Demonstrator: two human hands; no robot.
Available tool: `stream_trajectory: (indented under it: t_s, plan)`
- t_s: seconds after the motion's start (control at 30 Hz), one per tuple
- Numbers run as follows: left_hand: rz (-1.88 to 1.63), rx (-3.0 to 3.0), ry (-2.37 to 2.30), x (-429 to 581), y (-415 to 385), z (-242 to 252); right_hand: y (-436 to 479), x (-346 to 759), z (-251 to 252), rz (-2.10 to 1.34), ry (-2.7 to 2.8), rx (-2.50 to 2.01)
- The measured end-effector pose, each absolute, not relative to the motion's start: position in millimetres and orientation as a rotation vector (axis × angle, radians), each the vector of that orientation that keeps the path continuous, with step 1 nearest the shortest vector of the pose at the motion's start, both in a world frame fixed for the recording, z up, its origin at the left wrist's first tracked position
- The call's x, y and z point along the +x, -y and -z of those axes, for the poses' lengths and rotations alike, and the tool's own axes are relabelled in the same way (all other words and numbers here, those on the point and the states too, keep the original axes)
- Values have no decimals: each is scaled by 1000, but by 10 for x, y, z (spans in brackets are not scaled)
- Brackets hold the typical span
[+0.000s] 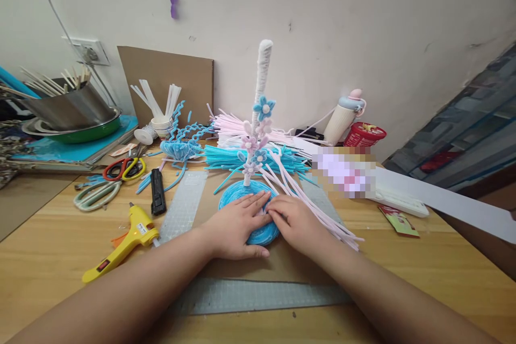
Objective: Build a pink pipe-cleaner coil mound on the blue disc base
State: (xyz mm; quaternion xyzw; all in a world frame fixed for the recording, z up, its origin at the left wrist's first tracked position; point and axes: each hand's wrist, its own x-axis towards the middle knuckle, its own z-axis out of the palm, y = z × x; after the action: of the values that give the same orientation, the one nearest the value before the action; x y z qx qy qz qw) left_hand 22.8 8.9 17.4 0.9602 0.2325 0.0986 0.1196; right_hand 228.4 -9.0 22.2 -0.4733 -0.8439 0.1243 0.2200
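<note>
A round blue base, coiled from fuzzy pipe cleaners, lies on a brown cardboard sheet. From its back edge rises an upright stem wrapped in white, with blue and pink pipe-cleaner flowers up its lower half. My left hand lies spread across the top of the base, fingers stretched out. Beside it, my right hand has its fingers curled and pressed together at the base's right side, touching the left fingertips. A small pale bit shows between the hands; what the right fingers pinch is hidden.
A yellow glue gun, a black utility knife and scissors lie left. Behind the base are bundles of blue pipe cleaners and pink ones. A bottle and red tub stand back right.
</note>
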Motion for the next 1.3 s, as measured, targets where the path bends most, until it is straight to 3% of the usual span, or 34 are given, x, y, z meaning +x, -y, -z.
stream_trajectory:
  t_s: [0.53,0.6,0.73,0.8,1.1,1.3]
  plan:
    - [-351,2788,-642,127,-42,-241,310,2203,-145,-224,2500,-1265]
    - [-491,2712,-680,10,-29,-249,315,2198,-140,-202,2509,-1269]
    - [-1002,2427,-1245,-168,2,-187,322,2189,-120,-170,2529,-1252]
    - [-1073,2371,-1402,-175,30,-132,323,2189,-112,-150,2537,-1253]
    - [-642,2929,-1174,-38,199,-156,321,2178,-103,-114,2571,-1259]
    - [-529,2940,-1139,-65,149,-174,320,2174,-90,-92,2566,-1258]
